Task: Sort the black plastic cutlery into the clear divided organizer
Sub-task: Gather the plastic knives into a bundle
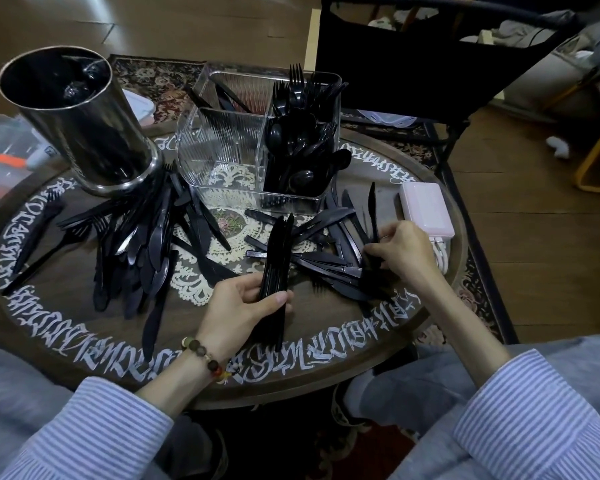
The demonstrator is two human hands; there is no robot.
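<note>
Left hand (238, 308) gripping upright bundle of black plastic knives (278, 258), tips pointing toward clear divided organizer (222, 147); right hand (404, 249) pinching single black knife (373, 213), blade up

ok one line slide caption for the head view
Left hand grips a knife bundle while right hand picks another knife.
</note>
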